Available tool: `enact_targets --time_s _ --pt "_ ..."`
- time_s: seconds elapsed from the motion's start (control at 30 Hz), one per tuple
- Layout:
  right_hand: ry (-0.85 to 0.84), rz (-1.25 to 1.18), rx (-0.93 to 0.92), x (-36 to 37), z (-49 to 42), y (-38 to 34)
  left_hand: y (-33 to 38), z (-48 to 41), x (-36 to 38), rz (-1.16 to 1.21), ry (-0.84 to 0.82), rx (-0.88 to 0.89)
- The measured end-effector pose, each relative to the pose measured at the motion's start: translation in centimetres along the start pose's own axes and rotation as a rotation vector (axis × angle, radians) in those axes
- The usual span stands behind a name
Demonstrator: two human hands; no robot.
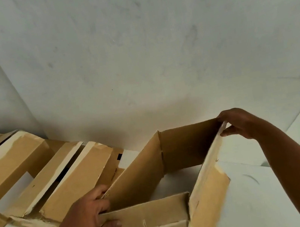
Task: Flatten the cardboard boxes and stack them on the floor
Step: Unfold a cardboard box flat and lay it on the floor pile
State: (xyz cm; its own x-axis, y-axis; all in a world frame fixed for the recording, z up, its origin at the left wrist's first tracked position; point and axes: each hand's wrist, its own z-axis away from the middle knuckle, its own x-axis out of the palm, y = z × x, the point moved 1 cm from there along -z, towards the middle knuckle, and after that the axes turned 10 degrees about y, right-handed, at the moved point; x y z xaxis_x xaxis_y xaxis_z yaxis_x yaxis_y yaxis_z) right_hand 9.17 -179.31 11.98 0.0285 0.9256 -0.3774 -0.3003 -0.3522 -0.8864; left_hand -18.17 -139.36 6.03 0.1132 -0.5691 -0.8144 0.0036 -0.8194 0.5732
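I hold an open brown cardboard box [185, 145] at the bottom centre, both ends open so the white floor shows through it. My left hand [91, 218] grips its near left corner, thumb outside on the front panel. My right hand [243, 124] pinches the far right top corner between fingers and thumb. The box walls stand as a skewed four-sided tube, with torn tape along the front panel's lower edge.
Several more cardboard boxes [42, 173] with torn pale tape strips lie in a jumble at the left, against the grey wall [134, 47]. White floor [277, 201] extends right of the held box.
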Motion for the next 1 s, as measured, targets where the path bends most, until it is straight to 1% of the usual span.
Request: enact_targets --time_s 0.07,0.1,0.17,0.2,0.27,0.33,0.43,0.53,0.6,0.7,0.77,0.8,0.93,1.0 --pt "0.020 -0.094 -0.043 -2.1 1.6 -1.8 0.3 -0.1 -1.2 0.067 -0.008 0.025" --pt "0.000 -0.077 -0.083 -3.0 2.5 -2.7 0.3 -0.2 -1.5 0.090 -0.020 0.042" --pt "-0.039 0.017 -0.173 -4.4 4.6 -4.4 0.3 -0.3 -1.7 0.094 -0.046 0.073" --pt "-0.044 0.062 -0.222 -4.9 5.8 -5.0 0.2 -0.4 -1.6 0.060 -0.071 0.081" --pt "-0.017 0.168 -0.354 -5.6 8.0 -6.3 0.7 -0.8 -1.3 -0.039 -0.115 0.096" --pt "0.041 0.269 -0.467 -5.4 10.0 -7.6 2.3 -1.5 -0.9 -0.034 -0.139 0.103" --pt "0.114 0.351 -0.544 -3.5 12.8 -9.6 5.6 -3.4 0.0 0.173 -0.057 0.119" --pt "0.240 0.448 -0.630 -1.3 15.1 -11.2 9.1 -5.4 1.0 0.176 0.023 0.186" --pt "0.324 0.448 -0.667 -0.7 16.3 -11.7 10.4 -6.8 1.7 0.220 0.116 0.237" --pt "0.416 0.385 -0.687 -1.3 17.4 -11.4 10.9 -7.7 2.4 0.268 0.273 0.279" --pt "0.449 0.336 -0.680 -2.8 17.5 -10.0 11.2 -7.5 2.6 0.299 0.344 0.312" --pt "0.455 0.349 -0.654 -3.9 17.4 -9.1 11.1 -7.4 2.7 0.311 0.361 0.328" --pt "0.353 0.478 -0.404 -9.4 17.2 -4.2 10.5 -7.9 3.2 0.363 0.300 0.310" --pt "0.326 0.592 -0.301 -12.1 17.1 -1.7 10.6 -8.5 3.2 0.466 0.261 0.239"
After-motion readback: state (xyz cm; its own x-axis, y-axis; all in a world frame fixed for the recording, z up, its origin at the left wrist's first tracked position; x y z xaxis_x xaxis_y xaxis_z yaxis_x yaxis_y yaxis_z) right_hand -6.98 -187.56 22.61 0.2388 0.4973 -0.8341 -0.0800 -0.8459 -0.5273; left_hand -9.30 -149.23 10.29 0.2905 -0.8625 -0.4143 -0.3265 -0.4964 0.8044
